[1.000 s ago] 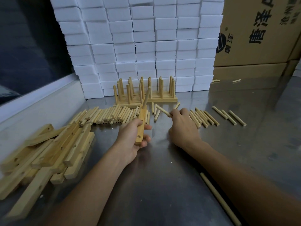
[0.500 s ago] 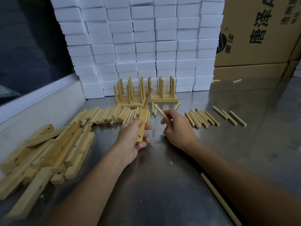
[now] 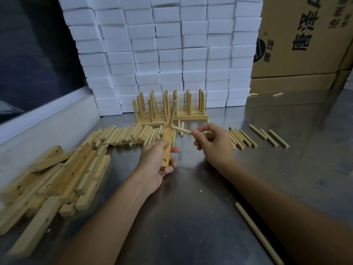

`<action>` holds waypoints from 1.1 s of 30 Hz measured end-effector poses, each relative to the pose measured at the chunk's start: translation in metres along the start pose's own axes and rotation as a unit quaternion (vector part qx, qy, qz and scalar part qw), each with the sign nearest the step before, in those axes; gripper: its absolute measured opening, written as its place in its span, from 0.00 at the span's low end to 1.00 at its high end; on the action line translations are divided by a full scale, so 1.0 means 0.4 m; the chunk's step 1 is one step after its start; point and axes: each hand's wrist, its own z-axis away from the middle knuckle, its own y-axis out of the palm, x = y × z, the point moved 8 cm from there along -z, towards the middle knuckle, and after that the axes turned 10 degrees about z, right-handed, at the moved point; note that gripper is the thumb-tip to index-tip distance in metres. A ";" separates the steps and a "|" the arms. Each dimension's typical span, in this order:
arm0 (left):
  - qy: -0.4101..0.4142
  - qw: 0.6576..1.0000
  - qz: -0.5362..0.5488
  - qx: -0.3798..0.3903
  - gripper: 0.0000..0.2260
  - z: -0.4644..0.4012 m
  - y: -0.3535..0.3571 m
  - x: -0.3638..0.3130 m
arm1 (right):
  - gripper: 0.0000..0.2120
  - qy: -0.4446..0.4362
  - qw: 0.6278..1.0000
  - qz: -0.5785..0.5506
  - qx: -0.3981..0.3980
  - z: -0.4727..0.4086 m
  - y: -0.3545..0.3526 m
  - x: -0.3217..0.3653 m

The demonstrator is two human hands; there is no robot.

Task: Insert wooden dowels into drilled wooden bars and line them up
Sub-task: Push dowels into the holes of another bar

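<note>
The left hand [image 3: 154, 165] is gripping a short pale drilled wooden bar [image 3: 167, 148] above the steel table [image 3: 191, 217], one round wooden dowel [image 3: 172, 115] already standing in its far end. The right hand [image 3: 214, 144] is pinching a second pale dowel [image 3: 181, 129], its tip touching the bar. Finished dowelled bars [image 3: 170, 109] are standing behind.

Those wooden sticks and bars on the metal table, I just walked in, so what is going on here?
A person is fitting pale round wooden dowels into drilled wooden bars. The left hand grips one drilled bar with one dowel already standing in it. The right hand pinches another dowel beside it, not yet inserted. Finished bars stand before the white foam blocks.
</note>
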 end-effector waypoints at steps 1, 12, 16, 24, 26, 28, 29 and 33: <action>-0.001 1.000 0.001 -0.001 0.07 -0.001 0.000 0.001 | 0.06 0.015 0.999 -0.026 -0.017 -0.001 -0.010 -0.004; -0.006 1.000 0.017 -0.007 0.08 -0.005 -0.005 -0.001 | 0.08 0.103 0.982 -0.156 -0.018 0.004 -0.008 -0.025; -0.005 1.000 0.013 -0.005 0.09 -0.003 -0.004 -0.001 | 0.07 0.123 0.975 -0.185 -0.009 0.003 -0.001 -0.031; -0.005 1.000 0.012 -0.007 0.08 -0.003 -0.005 -0.001 | 0.11 0.167 0.954 -0.248 0.016 0.010 0.014 -0.027; -0.006 1.000 0.012 -0.009 0.08 -0.003 -0.006 0.000 | 0.10 0.197 0.937 -0.289 0.017 0.010 0.017 -0.036; -0.004 1.000 0.012 -0.011 0.08 -0.004 -0.006 0.000 | 0.10 0.218 0.921 -0.323 0.019 0.009 0.017 -0.040; -0.003 1.000 0.011 -0.011 0.08 -0.004 -0.006 0.000 | 0.10 0.222 0.917 -0.331 0.019 0.009 0.017 -0.041; 0.001 1.000 0.010 -0.008 0.08 -0.002 0.000 0.000 | 0.10 0.211 0.910 -0.356 0.032 0.007 0.024 -0.033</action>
